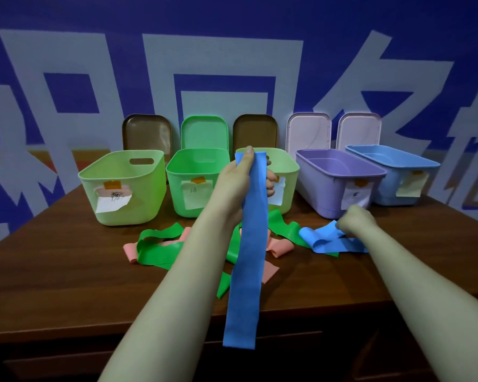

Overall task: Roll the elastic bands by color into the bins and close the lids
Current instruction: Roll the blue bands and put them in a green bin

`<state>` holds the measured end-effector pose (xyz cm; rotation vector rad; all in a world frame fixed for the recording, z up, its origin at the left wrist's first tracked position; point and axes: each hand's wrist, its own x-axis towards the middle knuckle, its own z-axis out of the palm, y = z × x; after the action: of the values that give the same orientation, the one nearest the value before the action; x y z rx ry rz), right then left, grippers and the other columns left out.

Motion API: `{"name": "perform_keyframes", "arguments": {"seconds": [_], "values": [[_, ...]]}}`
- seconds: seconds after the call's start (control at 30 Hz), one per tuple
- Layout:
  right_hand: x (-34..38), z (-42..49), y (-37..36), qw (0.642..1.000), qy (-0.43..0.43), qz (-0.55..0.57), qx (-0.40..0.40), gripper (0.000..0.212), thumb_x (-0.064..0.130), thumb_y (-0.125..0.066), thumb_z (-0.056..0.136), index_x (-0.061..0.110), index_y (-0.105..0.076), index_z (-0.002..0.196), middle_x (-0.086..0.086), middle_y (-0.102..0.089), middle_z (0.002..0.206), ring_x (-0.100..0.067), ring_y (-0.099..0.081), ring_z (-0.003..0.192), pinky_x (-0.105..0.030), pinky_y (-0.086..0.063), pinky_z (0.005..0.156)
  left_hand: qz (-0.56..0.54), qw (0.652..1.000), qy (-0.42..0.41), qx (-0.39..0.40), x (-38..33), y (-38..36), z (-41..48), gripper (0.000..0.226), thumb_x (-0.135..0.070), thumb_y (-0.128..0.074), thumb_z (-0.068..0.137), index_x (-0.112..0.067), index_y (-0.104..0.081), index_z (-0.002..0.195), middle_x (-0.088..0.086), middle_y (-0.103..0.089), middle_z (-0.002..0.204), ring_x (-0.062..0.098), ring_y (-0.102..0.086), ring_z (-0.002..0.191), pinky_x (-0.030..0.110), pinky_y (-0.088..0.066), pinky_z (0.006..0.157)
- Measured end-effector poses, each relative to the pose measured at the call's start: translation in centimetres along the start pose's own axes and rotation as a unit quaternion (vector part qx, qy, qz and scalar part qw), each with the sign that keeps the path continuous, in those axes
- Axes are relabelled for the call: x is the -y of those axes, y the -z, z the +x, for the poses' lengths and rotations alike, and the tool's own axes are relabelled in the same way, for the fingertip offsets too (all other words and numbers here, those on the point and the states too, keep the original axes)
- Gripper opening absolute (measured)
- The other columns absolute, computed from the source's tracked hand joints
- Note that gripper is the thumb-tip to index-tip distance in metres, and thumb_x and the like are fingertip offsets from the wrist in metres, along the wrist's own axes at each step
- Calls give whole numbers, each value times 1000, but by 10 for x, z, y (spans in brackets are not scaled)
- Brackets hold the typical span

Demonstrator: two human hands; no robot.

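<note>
My left hand is raised and grips the top of a long blue elastic band that hangs down past the table's front edge. My right hand is low on the table with curled fingers pinching a second blue band. Green bands and pink bands lie tangled on the table between my arms. Behind them stand several open bins: light green, green, a pale green one partly hidden by my hand, purple and blue.
Lids lean upright against the blue wall behind the bins: brown, green, brown and two white ones. Paper labels are taped to the bin fronts. The brown table ends at a front edge near me.
</note>
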<state>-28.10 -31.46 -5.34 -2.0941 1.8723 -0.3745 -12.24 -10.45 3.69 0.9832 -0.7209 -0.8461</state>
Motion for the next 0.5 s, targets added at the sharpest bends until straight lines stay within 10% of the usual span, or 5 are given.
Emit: {"name": "perform_keyframes", "arguments": {"seconds": [0.5], "values": [[-7, 3, -25, 992, -35, 22, -119, 33, 11, -52, 88, 11, -62, 119, -17, -50, 129, -34, -42, 122, -39, -31, 100, 22, 1000, -1, -19, 2, 3, 7, 41, -41, -41, 100, -5, -59, 92, 5, -61, 57, 14, -55, 47, 23, -48, 47]]}}
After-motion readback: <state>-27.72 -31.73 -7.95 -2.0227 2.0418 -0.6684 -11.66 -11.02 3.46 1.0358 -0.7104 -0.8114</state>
